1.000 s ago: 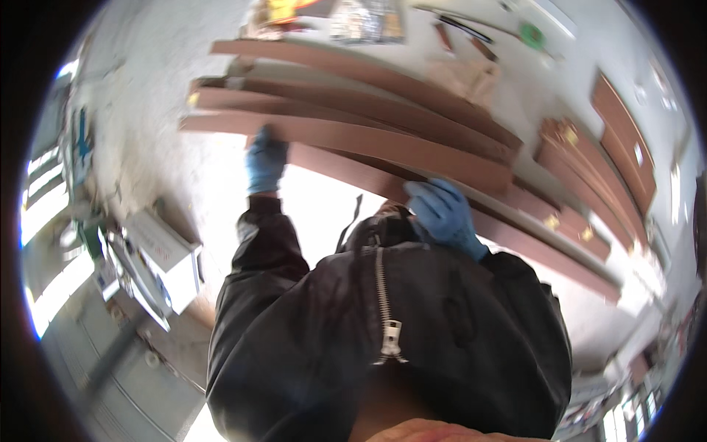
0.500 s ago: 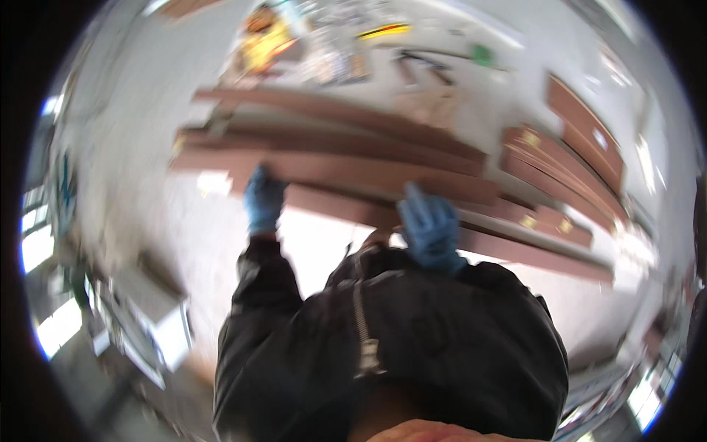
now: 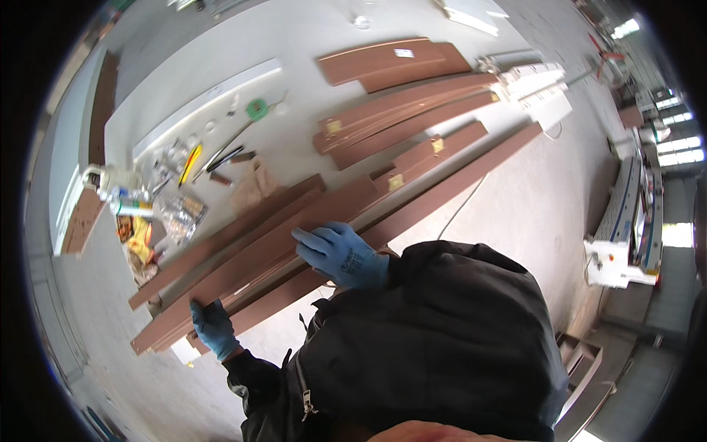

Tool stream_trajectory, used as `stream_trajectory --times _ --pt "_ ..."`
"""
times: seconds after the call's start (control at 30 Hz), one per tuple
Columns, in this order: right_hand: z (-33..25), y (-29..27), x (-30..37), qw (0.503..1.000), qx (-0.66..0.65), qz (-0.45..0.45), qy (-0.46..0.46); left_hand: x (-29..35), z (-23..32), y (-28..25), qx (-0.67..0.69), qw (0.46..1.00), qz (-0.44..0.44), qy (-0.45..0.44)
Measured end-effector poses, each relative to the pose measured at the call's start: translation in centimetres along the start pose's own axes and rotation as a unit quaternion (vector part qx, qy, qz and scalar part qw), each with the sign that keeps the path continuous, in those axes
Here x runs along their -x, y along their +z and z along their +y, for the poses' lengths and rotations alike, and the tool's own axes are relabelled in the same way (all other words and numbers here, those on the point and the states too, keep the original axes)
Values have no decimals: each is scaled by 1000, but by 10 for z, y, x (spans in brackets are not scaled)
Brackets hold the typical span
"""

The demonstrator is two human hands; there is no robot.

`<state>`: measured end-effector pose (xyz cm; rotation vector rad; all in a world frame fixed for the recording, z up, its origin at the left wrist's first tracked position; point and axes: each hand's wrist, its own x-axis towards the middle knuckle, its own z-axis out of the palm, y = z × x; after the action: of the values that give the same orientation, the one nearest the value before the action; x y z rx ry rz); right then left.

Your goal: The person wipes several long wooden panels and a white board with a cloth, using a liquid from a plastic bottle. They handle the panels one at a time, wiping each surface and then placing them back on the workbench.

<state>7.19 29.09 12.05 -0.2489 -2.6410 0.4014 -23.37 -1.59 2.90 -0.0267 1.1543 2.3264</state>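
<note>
Evidently, the left hand [image 3: 213, 329] clasped a brown board [image 3: 258, 260], which the right hand [image 3: 340, 254], farther rightward, touched, grip unclear.

A long, narrow brown board [image 3: 258, 253], plain-faced, lies broad side up among similar boards [image 3: 456, 183] on the bench [image 3: 294, 132], slanting from lower left to upper right in view, both ends showing.

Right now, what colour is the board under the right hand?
Brown; the board under the right hand shows best in the head view.
</note>
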Motion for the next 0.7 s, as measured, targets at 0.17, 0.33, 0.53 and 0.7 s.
stream_trajectory --times 0.17,0.33,0.53,0.7 --pt "58 -37 30 1000 13 11 18 10 -34 71 31 997 -69 -34" --pt "133 -86 78 999 -5 30 40 25 -101 145 -83 995 -49 -19" --pt "208 -153 133 984 76 81 138 63 -185 281 -35 982 -127 -135" --pt "225 -184 170 960 154 112 204 87 -252 376 30 947 -212 -239"
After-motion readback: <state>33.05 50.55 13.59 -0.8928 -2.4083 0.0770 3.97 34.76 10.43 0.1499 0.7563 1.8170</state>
